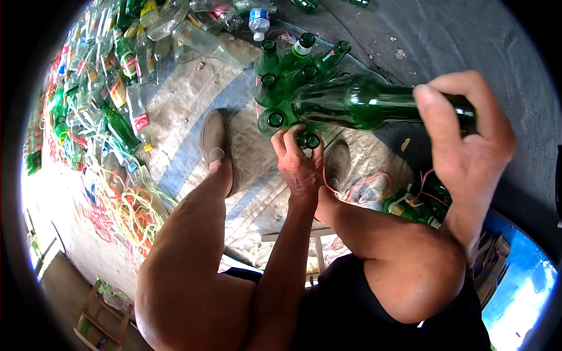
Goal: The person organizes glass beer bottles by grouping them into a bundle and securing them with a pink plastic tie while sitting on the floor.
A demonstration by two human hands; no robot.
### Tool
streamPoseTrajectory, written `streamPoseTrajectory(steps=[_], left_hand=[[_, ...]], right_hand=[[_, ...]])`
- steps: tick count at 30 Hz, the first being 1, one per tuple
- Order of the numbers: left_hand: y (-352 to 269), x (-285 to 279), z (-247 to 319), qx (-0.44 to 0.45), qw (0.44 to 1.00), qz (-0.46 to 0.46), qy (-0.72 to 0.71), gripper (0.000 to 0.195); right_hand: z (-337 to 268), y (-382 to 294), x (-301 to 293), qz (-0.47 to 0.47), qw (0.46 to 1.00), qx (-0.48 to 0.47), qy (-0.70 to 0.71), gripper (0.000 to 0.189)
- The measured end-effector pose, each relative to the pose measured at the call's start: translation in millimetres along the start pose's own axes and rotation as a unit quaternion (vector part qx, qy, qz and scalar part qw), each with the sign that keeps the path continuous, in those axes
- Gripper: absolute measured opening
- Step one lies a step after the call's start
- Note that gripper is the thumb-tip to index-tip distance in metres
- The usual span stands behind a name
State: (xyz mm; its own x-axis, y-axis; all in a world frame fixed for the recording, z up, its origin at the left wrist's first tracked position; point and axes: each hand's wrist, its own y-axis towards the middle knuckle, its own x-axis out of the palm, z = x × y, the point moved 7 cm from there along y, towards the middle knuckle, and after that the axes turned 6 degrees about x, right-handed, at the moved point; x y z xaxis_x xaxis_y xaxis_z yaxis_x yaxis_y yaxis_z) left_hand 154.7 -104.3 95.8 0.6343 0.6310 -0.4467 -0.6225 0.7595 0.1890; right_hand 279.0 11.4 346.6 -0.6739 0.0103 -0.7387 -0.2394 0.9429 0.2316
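My right hand (465,127) grips a green glass bottle (351,103) by its neck, holding it tilted nearly level, its base pointing left above a cluster of standing green bottles. Below it, my left hand (300,164) has its fingers around the neck of another green bottle (311,140) at the near edge of the cluster. Several upright green bottles (268,83) stand close together beyond that hand, open mouths up; one has a white neck band (302,47). The lower parts of some are hidden by the raised bottle.
Heaped glass and plastic bottles (131,66) lie at the left, beside tangled plastic strings (136,210). A pink string (373,188) loops near my right shoe (338,162); my left shoe (215,136) rests on the striped sheet. More green bottles (408,206) lie by my right knee, near a blue container (518,263).
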Motion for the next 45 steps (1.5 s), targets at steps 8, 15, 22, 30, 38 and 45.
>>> streamPoseTrajectory(steps=[8,15,22,30,38,45], left_hand=[[-0.4,13.4,13.0,-0.02,0.999,-0.001,-0.048,0.033],[1.3,6.4,6.9,-0.012,0.999,0.009,-0.028,0.034],[2.1,6.3,6.9,-0.021,1.0,-0.003,-0.023,0.035],[1.1,9.4,5.1,-0.008,1.0,-0.017,-0.019,0.038],[-1.2,6.4,6.8,0.001,1.0,-0.016,-0.01,0.04],[-0.5,4.8,9.3,0.007,0.999,0.001,-0.035,0.039]], right_hand=[[8.9,9.4,32.0,-0.055,0.99,-0.121,-0.038,0.015],[12.8,9.7,53.2,-0.052,0.984,-0.151,-0.075,0.017],[0.2,17.1,60.1,-0.074,0.981,-0.148,-0.097,0.021],[-0.6,17.3,90.8,-0.102,0.966,-0.179,-0.159,0.025],[9.4,6.4,116.0,-0.118,0.96,-0.197,-0.163,0.018],[27.0,2.6,133.7,-0.143,0.964,-0.169,-0.145,0.019]])
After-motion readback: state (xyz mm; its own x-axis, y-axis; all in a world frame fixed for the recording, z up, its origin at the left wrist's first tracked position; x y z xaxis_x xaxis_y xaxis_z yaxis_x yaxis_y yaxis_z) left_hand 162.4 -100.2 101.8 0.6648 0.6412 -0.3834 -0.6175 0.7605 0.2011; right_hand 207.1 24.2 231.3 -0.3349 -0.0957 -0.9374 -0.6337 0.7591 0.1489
